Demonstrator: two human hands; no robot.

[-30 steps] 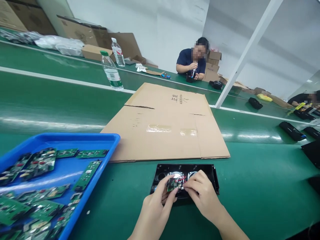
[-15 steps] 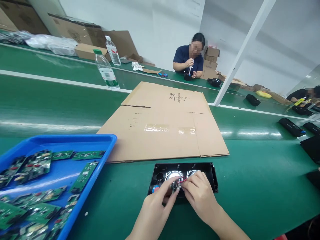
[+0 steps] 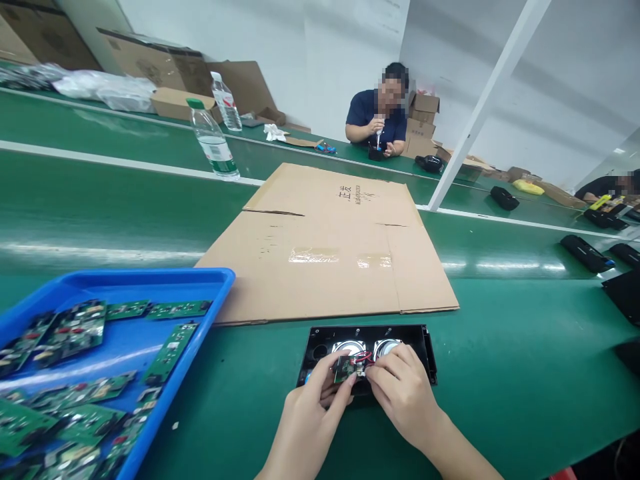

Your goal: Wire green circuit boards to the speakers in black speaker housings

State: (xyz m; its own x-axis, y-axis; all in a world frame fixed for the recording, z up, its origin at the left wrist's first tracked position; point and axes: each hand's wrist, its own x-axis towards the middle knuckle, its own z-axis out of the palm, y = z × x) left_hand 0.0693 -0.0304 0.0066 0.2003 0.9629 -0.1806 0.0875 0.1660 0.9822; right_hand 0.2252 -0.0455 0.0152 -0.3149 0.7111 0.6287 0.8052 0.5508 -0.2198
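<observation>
My left hand (image 3: 320, 400) is closed on a small green circuit board (image 3: 345, 369), gripping it by its edges between thumb and fingers. Red wires (image 3: 363, 357) run at the board's right end, where the fingertips of my right hand (image 3: 403, 387) are pinched together at the wires and connector. Both hands are over a black speaker housing (image 3: 427, 353) that lies on the green table. Two round speakers (image 3: 385, 347) show in it, partly covered by my fingers. A bit of blue part peeks out beside my left hand.
At the left stands a blue tray (image 3: 220, 283) with several circuit boards (image 3: 170, 353). A flattened cardboard sheet (image 3: 340, 280) lies beyond the housing. Two water bottles (image 3: 216, 148) stand farther back. Across the bench a person (image 3: 377, 117) works with a tool. Black cases (image 3: 586, 253) lie at the right.
My left hand has turned the circuit board so that more of its flat face shows. My right hand stays at the wires, nearly unmoved. The housing lies in the same place.
</observation>
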